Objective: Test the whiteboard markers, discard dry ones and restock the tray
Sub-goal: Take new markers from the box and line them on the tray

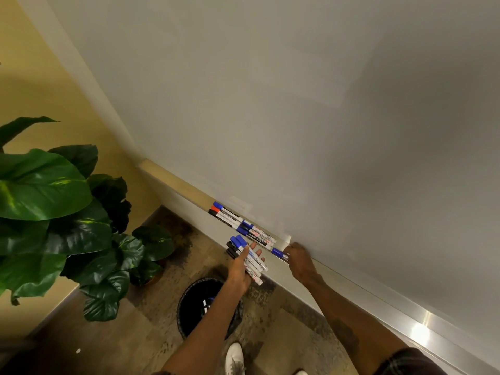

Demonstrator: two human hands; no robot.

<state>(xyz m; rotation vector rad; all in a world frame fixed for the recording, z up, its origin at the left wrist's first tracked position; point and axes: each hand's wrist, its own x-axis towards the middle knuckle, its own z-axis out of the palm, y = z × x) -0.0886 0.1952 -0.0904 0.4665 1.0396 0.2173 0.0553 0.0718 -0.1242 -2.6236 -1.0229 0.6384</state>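
There is 1 view, from a wide-angle camera worn on the person's head. It looks forward and steeply down along the whiteboard (297, 104), rolled so that the marker tray (405, 323) runs diagonally from upper left to lower right. The board is near and fills most of the frame; the floor (81, 334) shows below.

A large plant (40, 185) with broad, glossy green leaves fills the left side, in front of a yellow wall (40, 85). A smaller plant (153, 244) stands lower and to its right, in a pot (151, 280) on the floor (108, 334). The floor is brown, with a mottled, dark-stained patch (270, 307) further right. A small white scrap (78, 351) lies at lower left.
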